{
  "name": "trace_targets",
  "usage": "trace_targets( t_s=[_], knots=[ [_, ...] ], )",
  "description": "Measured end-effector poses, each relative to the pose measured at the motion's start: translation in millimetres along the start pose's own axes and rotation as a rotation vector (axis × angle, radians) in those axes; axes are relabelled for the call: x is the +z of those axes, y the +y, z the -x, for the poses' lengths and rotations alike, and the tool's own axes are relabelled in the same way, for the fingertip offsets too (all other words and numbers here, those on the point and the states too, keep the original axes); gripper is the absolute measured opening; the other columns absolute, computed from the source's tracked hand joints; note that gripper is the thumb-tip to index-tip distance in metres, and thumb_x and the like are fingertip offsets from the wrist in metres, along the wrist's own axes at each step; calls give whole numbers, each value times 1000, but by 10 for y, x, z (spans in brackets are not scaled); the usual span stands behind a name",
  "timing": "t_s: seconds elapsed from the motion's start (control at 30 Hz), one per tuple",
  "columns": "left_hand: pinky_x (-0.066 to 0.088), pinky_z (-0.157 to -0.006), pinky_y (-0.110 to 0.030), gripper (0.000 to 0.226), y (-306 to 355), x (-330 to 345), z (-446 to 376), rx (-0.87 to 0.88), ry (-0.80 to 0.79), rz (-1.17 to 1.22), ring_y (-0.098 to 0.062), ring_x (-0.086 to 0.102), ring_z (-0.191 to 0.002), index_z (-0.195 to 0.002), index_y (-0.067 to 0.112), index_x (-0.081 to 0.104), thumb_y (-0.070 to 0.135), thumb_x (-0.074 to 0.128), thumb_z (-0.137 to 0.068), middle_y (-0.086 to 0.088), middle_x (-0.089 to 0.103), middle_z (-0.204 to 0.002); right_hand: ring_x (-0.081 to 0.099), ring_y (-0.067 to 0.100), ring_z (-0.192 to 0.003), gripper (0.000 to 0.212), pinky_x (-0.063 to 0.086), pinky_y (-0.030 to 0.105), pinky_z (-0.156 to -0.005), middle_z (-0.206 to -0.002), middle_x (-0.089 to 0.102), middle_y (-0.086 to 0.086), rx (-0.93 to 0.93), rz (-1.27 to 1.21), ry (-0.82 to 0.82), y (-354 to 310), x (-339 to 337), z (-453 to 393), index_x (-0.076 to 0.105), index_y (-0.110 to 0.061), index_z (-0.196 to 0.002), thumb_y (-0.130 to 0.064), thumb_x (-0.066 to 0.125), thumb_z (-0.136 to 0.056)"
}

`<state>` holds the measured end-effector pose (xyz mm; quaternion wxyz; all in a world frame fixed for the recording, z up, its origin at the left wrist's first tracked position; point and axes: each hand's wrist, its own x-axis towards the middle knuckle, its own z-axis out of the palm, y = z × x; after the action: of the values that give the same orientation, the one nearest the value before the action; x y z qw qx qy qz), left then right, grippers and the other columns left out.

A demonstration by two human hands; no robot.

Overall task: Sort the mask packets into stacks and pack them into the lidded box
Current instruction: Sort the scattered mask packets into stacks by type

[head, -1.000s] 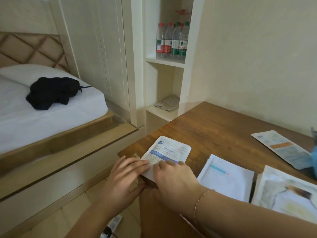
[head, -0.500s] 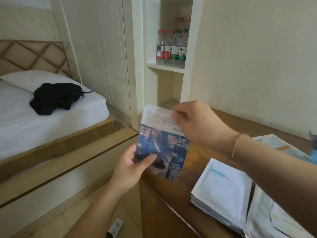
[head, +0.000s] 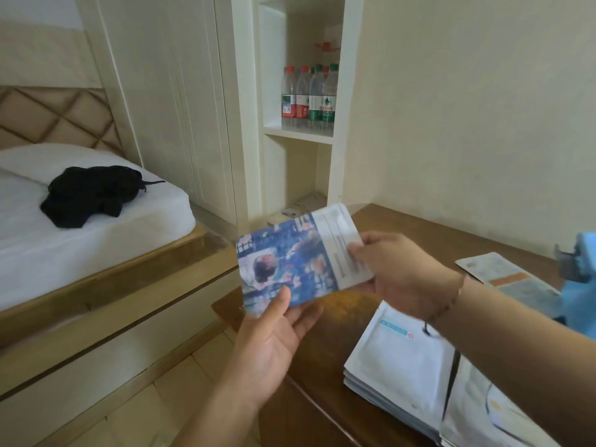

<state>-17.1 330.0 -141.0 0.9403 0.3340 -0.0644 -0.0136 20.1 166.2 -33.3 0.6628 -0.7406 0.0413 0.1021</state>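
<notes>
Bedroom, wooden tabletop (head: 403,240) – both hands hold blue-printed mask packet (head: 290,262) aloft, likely checking type: left hand (head: 271,343) thumb pinches corner, right hand (head: 393,272) fingers grip end; white packet stack (head: 400,362) below.

Cream walls (head: 467,108) are closing in the room on the far right. A white bed (head: 80,233) with a quilted tan headboard (head: 54,117) is sitting at the left, carrying a black garment (head: 93,195). White wardrobe doors (head: 171,101) are standing beside an open shelf (head: 300,133) holding water bottles (head: 308,98). A brown wooden bench (head: 403,227) is filling the near right, over pale floor tiles (head: 145,411).
</notes>
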Motion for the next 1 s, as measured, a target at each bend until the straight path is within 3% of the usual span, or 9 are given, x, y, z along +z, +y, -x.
trace_targets(
  t_s=[0.07,0.17,0.3,0.4,0.5,0.6,0.77,0.9,1.0],
  knots=[
    [54,-95,-44,69,-14,133,-4,43,11,69,-31,60,-121,-135,18,52,29,83,-75,-14,61,-133,72,25,-93,15,59,44,-83,-102,72,14,103,-28,-113,154,-4,128,60,-9,-110,-12,49,-99],
    [57,-89,-46,42,25,246,-44,76,156,102,-28,65,-114,-130,21,54,20,62,-89,-11,67,-125,73,24,-92,20,58,44,-84,-100,75,8,94,28,-238,298,-86,238,60,-14,-116,-14,56,-96],
    [58,-77,-41,21,193,301,-59,-18,40,-285,-27,72,-94,-97,23,75,15,63,-81,-11,74,-107,73,21,-92,42,57,45,-84,-101,75,2,-139,145,-139,164,-303,243,66,-18,-112,-50,59,-85],
    [60,-72,-35,12,234,372,-23,-97,-82,-541,-26,73,-87,-84,18,75,14,68,-76,-11,75,-97,73,24,-87,44,57,36,-70,-99,76,7,-150,245,-256,-20,-380,246,70,-13,-108,-50,56,-88],
    [60,-74,-35,15,158,392,0,-150,-111,-607,-29,73,-90,-88,13,70,20,73,-75,-15,75,-100,71,21,-67,25,57,29,-54,-85,75,14,-172,352,-197,-8,-366,202,71,-5,-95,-28,68,-88],
    [59,-74,-35,13,66,384,43,-175,-106,-585,-31,71,-93,-87,14,76,19,80,-76,-20,73,-105,70,21,-66,17,56,29,-51,-81,73,19,-232,254,-51,20,-428,147,72,-3,-95,-19,69,-88],
    [54,-55,-24,27,-117,432,128,-172,-86,-609,-22,71,-88,-96,7,72,20,76,-73,-14,75,-97,71,12,-60,11,53,27,-50,-71,74,1,-256,173,100,23,-684,103,71,-10,-93,-19,69,-89],
    [58,-67,-29,55,-258,538,173,-45,-63,-693,-23,71,-100,-127,23,57,15,76,-76,-6,75,-105,69,15,-62,14,59,34,-57,-79,72,8,-246,205,168,27,-903,147,71,-9,-94,-21,69,-88],
    [59,-71,-28,52,-392,666,263,122,-95,-760,-18,73,-94,-122,29,59,9,75,-77,0,76,-102,69,20,-69,21,62,41,-65,-86,71,13,-199,228,191,39,-1214,283,70,-3,-98,-20,71,-87]
  ],
)
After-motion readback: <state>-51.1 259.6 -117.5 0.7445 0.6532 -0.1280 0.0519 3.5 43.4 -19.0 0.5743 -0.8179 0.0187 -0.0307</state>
